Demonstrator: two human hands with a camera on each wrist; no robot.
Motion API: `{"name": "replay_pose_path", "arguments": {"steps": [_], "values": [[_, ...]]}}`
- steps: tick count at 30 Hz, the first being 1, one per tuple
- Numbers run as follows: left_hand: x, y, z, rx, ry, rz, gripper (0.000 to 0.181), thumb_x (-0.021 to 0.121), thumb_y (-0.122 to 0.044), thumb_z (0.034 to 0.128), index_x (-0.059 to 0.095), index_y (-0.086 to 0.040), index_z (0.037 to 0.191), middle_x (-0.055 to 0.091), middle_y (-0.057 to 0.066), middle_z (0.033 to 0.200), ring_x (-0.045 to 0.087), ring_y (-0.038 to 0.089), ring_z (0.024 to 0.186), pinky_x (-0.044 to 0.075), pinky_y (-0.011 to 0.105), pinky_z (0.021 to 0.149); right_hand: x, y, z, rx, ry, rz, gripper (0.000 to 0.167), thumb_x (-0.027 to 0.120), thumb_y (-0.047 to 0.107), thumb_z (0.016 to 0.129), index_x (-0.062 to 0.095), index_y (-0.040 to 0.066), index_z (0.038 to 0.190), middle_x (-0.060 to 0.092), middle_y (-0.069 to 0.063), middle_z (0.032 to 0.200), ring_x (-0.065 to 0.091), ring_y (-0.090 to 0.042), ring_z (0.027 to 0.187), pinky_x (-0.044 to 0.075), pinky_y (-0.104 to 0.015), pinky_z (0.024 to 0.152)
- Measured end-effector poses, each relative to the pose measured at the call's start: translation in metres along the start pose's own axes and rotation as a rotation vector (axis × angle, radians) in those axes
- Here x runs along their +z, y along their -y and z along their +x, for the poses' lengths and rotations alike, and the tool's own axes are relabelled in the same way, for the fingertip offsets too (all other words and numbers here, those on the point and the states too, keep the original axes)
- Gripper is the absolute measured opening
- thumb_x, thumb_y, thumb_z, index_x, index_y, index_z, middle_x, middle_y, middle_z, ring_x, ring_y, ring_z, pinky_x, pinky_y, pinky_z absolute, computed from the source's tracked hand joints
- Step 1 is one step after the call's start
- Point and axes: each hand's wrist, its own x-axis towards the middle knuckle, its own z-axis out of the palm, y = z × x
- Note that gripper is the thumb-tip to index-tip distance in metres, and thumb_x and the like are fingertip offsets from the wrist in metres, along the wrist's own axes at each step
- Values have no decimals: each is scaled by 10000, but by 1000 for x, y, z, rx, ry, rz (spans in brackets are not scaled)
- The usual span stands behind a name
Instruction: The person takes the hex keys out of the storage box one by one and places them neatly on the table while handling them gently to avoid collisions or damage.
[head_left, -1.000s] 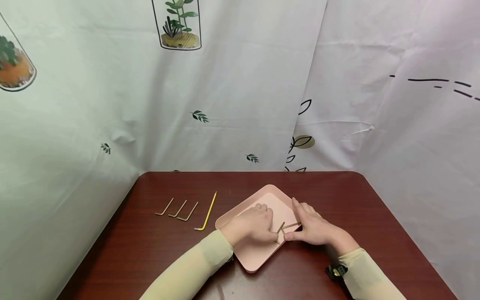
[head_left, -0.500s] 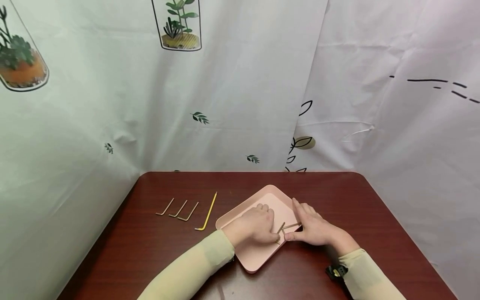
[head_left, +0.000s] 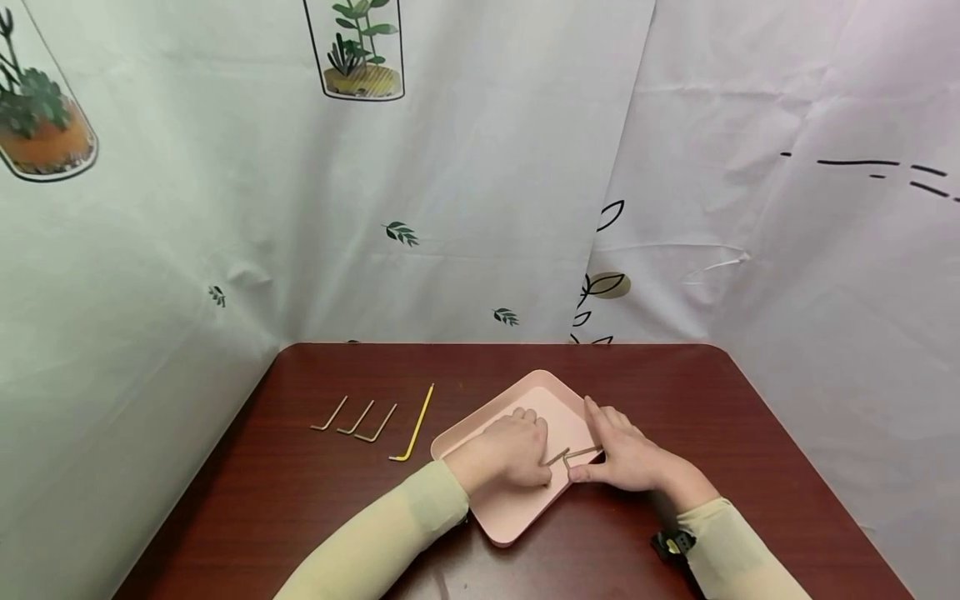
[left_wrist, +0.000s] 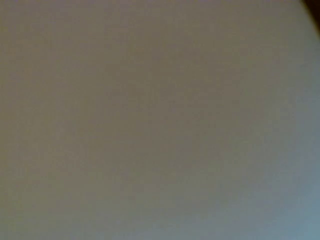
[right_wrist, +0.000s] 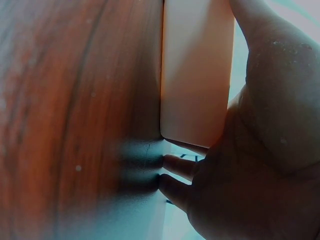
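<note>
A pink tray [head_left: 525, 510] sits turned at an angle on the table. Inside it, my left hand [head_left: 506, 448] reaches down with curled fingers and pinches a small L-shaped hex key [head_left: 558, 457] near its thumb; the lower end of that key is hidden. A second hex key [head_left: 582, 452] leans by the tray's right corner, beside my right thumb. My right hand [head_left: 630, 454] grips that corner, thumb at the inner side and fingers along the outside. In the right wrist view, the tray's outer wall [right_wrist: 195, 75] stands against the palm. The left wrist view is only a blurred pale surface.
Left of the tray, three bare-metal hex keys [head_left: 375, 423] lie in a row on the dark red table [head_left: 247, 500]. A longer yellow hex key [head_left: 420, 421] lies between them and the tray. White printed curtains [head_left: 465, 167] hang behind the table and at its sides.
The hex key at my left thumb has swung to a flatter angle, and the thumb has shifted slightly left. My right hand and the tray have stayed in place.
</note>
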Motion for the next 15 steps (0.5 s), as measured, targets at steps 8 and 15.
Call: {"name": "replay_pose_path", "arguments": {"steps": [8,15], "values": [[-2,-1,-2,3,-8,37,412,743,-407,931,623,-80,1152,548,35,1010,498,185,933,491,334,842,0,0,0,-2,2,-11,1324,884,654,861,220,-148,1677,515,-281,1507,497,-504,1415,430,-683,1137],[-4,-2,-3,19,-28,62,283,665,-287,1029,649,-55,1191,588,52,1014,536,187,921,521,344,836,1,0,1,2,6,-7,1338,873,680,862,214,-147,1681,518,-274,1496,491,-507,1417,420,-686,1143]]}}
